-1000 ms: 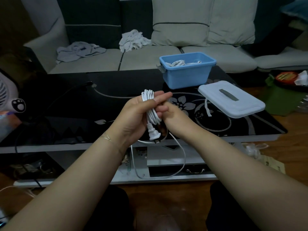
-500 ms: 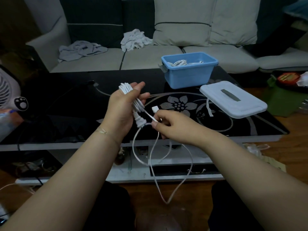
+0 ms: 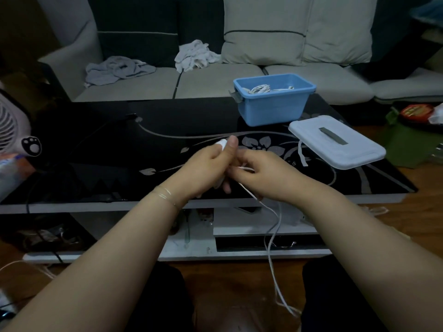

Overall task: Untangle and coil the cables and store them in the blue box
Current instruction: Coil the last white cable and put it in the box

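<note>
Two hands meet above the desk [image 3: 167, 130]: our left hand [image 3: 206, 168] grips the white cable bundle [image 3: 221, 144], our right hand [image 3: 263, 173] pinches its loose tail, which could snag or unravel. Farther right, the blue box [image 3: 273, 109] waits open.

Half a second ago: left hand [image 3: 203, 168] up high with the white cable bundle [image 3: 221, 144] showing in plain sight, right hand [image 3: 261, 174] off to the side pinching the loose end. Now: hands close together and lower, just above the black table [image 3: 143, 149]. Bundle mostly hidden inside the left fist, only its top peeking out. Loose cable tail [image 3: 272, 238] hanging as long strands, no longer a wide loop.
</note>
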A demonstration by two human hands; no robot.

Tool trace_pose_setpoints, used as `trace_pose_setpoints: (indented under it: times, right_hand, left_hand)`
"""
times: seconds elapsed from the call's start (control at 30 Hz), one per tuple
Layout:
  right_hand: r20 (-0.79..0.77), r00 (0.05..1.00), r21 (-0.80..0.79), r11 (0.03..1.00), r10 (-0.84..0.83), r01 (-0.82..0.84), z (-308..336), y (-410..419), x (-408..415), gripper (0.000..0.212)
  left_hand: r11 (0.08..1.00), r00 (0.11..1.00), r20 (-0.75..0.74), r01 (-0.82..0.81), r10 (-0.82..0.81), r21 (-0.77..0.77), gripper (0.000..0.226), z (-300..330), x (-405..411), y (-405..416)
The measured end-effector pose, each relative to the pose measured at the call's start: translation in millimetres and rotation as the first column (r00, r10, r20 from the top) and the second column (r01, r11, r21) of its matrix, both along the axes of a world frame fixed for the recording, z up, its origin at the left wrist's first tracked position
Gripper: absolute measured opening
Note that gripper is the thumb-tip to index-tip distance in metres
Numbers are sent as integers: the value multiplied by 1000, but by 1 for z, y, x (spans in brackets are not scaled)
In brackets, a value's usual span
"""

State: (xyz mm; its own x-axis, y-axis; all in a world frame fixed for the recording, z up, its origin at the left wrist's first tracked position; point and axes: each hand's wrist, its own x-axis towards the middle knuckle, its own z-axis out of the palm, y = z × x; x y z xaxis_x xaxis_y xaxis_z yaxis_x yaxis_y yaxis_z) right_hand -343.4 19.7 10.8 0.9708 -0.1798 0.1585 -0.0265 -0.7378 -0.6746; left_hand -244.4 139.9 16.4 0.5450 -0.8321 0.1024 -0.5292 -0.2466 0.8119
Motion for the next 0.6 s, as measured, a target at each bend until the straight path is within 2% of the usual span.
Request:
trace_pose_setpoints:
  times: [0.1,0.17,0.27,0.33,0.4,0.47,0.6]
  right_hand:
    - [13,999,49,998,-44,44,1,-7,-1,33]
    - [29,996,61,994,-88,86,0,-11,1,40]
    - [66,994,223,972,-86,69,1,-16,3,23]
    - [98,991,313,948,-94,59,2,-19,3,23]
    - [121,984,266,959,-130,94,3,-21,4,27]
    - [140,976,218,967,-168,135,1,-20,6,33]
    - [159,968,334,933,-194,133,1,-19,10,37]
  left_hand:
    - [989,982,-128,145,-139,41,73,4,-6,5]
    - [980,971,-150,194,-185,42,70,6,-9,6]
    - [975,949,-226,220,-222,-35,27,9,-9,7]
    - [974,933,-278,225,-226,-38,17,8,-6,6]
    - [974,933,-281,226,-226,-33,8,6,-6,5]
    - [979,944,-259,202,-201,-25,11,3,-7,3]
    - [984,946,-269,171,-179,-54,24,0,-3,4]
